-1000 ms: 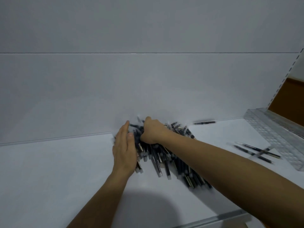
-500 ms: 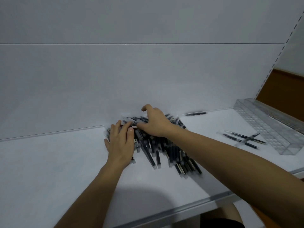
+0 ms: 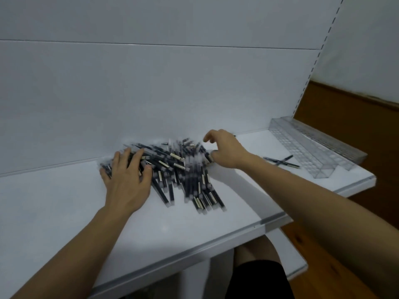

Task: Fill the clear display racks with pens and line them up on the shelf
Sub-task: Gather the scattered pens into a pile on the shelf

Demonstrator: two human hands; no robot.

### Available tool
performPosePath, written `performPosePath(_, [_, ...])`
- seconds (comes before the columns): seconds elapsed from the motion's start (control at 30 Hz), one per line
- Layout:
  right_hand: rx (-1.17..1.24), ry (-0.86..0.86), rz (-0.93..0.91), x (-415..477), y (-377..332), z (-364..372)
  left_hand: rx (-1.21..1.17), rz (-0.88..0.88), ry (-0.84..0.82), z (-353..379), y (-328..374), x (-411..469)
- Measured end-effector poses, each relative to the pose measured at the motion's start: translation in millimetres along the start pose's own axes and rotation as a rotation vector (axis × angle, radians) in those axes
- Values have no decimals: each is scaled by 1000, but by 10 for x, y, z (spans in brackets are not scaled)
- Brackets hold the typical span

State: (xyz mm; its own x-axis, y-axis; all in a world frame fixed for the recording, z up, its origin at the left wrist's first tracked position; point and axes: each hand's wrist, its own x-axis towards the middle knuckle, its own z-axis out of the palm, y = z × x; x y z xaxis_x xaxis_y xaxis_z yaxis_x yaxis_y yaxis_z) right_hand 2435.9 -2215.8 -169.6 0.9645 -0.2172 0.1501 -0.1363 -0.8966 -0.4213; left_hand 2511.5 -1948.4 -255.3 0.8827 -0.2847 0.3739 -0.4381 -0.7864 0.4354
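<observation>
Right hand [image 3: 226, 151] had shifted from pen pile [image 3: 183, 169] top to its right side, grip loosely curled, thumb touching pens. Left hand [image 3: 127, 180] grip spread on pile's left. Pile by shelf [image 3: 64, 212] back edge.

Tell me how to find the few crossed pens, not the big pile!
Start at the flat white shelf; at its right end lie long clear plastic display racks. Just left of them, a few thin dark pens lie crossed on the shelf. Unlike the big middle heap of dark pens, they lie apart.
</observation>
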Motion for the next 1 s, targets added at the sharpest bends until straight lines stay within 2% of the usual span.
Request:
performPosePath(0.1, [-467,-163,101,-144,408,-306,25,11,-3,-6,12,-6])
performPosePath(0.13, [-559,-234,159,-186,561,-399,27,15,-5,-7,11,-7])
performPosePath(0.23, [-667,-505,326,-306,935,-623,18,19,-5,-16,9,-6])
performPosePath(0.3, [-644,-602,398,-375,1090,-667,28,21,-8,-19,11,-14])
performPosePath(0.47, [-657,-382,271,-345,1237,-583,26,27,-17,-22,11,-16])
performPosePath(0.67, [-501,-337,239,-98,1148,-261,8,28,-26,-6,-1,-8])
performPosePath(0.87, [-463,-88,57,373,1098,40,20,26,-7,9,0,19])
performPosePath(1.0, [-465,-91,-23,743,913,168,4,25,-1,-1,-13,19])
